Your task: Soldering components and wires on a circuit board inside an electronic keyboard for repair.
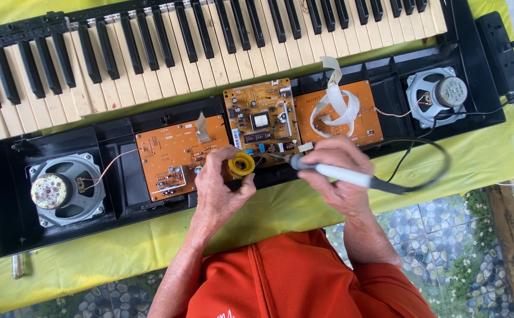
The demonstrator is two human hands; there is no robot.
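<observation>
hands [221,188] [336,174] hold yellow spool [242,165], soldering iron [351,175].

**Orange top, bare forearms**

Looking straight down here: a bright orange fabric shirt [295,277] fills the lower middle, a raised seam running down its front. Short sleeves, both forearms bare. The left hand [221,185] and right hand [339,176] wear no gloves, rings or watch.

Only one view is given, taken from the head and aimed almost straight down. The opened keyboard [239,53] is seen close, spread across the frame's upper half, with the orange shirt [292,277] caught at the bottom edge.
</observation>
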